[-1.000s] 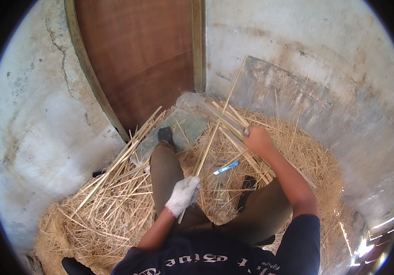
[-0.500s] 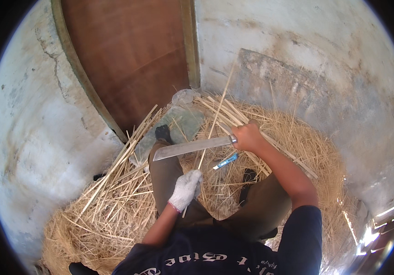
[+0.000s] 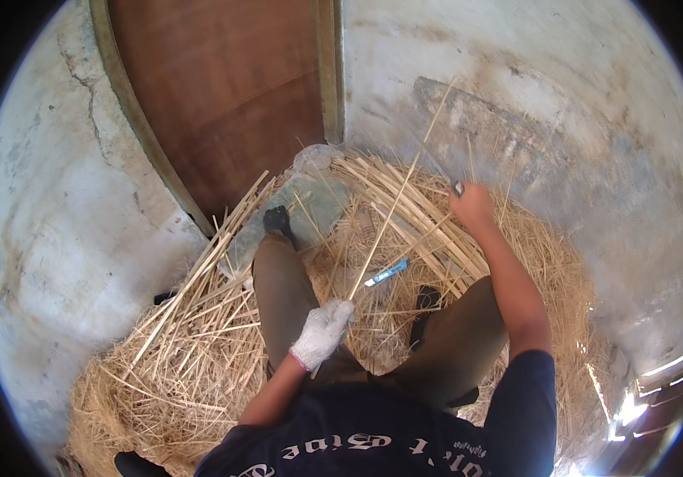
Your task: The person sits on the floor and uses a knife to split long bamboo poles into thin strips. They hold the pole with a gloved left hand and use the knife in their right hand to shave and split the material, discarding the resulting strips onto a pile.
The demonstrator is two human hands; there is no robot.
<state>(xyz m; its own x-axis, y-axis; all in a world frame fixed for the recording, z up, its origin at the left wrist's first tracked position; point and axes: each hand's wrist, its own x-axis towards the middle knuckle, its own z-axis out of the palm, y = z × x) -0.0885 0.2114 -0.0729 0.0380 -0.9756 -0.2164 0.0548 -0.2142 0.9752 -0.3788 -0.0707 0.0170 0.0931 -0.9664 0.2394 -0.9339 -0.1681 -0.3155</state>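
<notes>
My left hand (image 3: 324,331), in a white knit glove, is closed around the lower part of a long thin bamboo strip (image 3: 393,208). The strip slants up and to the right, its far tip in front of the wall. My bare right hand (image 3: 473,205) grips a machete by its handle, right of the strip. The machete blade (image 3: 434,160) points up and away, seen nearly edge-on and faint against the wall. Between my legs a blue utility knife (image 3: 387,272) lies on the shavings.
Split bamboo strips (image 3: 429,226) are piled ahead on the right, and more strips (image 3: 198,278) lie on the left. Thin shavings (image 3: 174,397) cover the floor around my legs. A greenish plastic sheet (image 3: 310,208) lies near my foot. Ahead stand a brown door (image 3: 222,95) and a stained wall (image 3: 516,103).
My right hand has moved up and right, swinging the machete from lying across the strip to pointing away. The strip's far end has tilted to the right; my left hand keeps hold.
</notes>
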